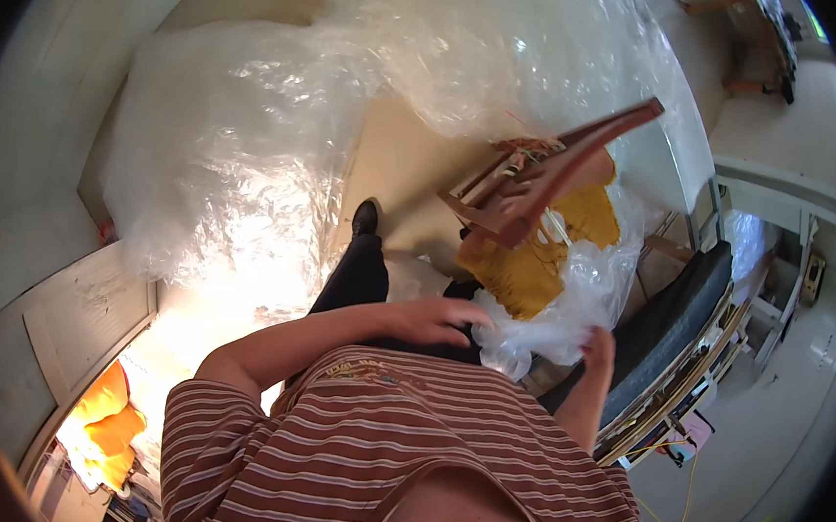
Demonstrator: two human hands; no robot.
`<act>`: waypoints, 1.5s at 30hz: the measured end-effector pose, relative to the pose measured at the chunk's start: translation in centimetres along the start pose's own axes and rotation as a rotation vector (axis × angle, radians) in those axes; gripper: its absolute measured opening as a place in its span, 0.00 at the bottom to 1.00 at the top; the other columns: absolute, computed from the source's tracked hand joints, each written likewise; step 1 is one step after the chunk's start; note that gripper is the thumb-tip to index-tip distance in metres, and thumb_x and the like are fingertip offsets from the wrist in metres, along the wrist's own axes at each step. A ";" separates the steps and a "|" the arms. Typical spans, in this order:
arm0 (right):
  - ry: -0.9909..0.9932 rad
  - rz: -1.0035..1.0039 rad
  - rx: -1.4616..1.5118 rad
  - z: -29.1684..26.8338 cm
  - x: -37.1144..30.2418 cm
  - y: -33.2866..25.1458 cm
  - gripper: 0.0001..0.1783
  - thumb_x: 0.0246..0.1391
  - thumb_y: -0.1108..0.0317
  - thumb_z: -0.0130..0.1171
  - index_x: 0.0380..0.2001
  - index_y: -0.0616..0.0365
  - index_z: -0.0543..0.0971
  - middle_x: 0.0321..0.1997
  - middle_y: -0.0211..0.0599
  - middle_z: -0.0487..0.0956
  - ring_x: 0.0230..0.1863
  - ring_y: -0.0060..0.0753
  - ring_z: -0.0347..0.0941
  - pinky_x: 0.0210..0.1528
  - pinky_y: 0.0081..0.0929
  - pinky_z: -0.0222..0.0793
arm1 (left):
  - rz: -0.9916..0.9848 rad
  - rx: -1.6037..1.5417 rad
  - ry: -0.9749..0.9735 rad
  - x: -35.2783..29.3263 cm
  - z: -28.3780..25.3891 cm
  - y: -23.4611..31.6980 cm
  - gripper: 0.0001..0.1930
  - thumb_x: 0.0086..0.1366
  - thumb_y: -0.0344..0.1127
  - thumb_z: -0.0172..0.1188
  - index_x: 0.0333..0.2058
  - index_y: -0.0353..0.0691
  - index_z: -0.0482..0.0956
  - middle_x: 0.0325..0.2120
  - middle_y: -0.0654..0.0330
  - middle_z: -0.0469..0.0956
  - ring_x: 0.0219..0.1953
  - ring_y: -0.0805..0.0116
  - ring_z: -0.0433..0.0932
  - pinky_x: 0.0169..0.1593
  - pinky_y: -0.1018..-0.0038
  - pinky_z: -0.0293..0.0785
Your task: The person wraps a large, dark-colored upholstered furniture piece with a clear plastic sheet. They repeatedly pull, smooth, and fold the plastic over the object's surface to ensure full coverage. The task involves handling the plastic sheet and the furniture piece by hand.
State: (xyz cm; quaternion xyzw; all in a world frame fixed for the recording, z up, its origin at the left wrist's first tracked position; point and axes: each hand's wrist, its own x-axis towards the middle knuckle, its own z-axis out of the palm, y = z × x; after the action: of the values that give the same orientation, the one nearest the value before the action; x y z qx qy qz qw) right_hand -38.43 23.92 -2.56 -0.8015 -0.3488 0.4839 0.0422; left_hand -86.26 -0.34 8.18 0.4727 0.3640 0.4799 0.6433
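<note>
A crumpled sheet or bag of clear plastic [553, 327] spans the gap between my hands in front of my waist. My left hand [439, 320] is at its left edge, fingers bent and closed on the film. On the other side my right hand [597, 351] grips the right edge, its fingertips partly hidden by blur. Just beyond the plastic lies a mustard-yellow cloth [527, 274], partly covered by the film. Over the cloth stands a reddish-brown wooden piece of furniture [555, 186], possibly a chair part, tilted, with a tangle of string on it.
Large heaps of clear plastic film [259, 107] cover the floor ahead and to the left. To my right runs a dark padded bench edge [679, 329] with cluttered shelves below. A wooden stand [758, 33] is at the far right. Orange cloth [109, 423] hangs lower left.
</note>
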 end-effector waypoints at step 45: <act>-0.208 -1.063 0.805 8.4 1.0 -87.4 0.18 0.59 0.65 0.47 0.51 0.61 0.72 0.52 0.43 0.75 0.54 0.45 0.71 0.59 0.43 0.65 | -0.809 -0.179 1.545 -13.0 -53.8 3.6 0.14 0.64 0.41 0.50 0.41 0.39 0.75 0.35 0.60 0.77 0.36 0.67 0.76 0.36 0.72 0.72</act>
State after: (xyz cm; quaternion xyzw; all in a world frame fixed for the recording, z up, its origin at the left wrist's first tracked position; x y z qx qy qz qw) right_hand -90.22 88.09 27.64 -0.3918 -0.4907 0.5642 0.5360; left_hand -140.42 1.43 -3.65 -0.2022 0.7986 0.4277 0.3721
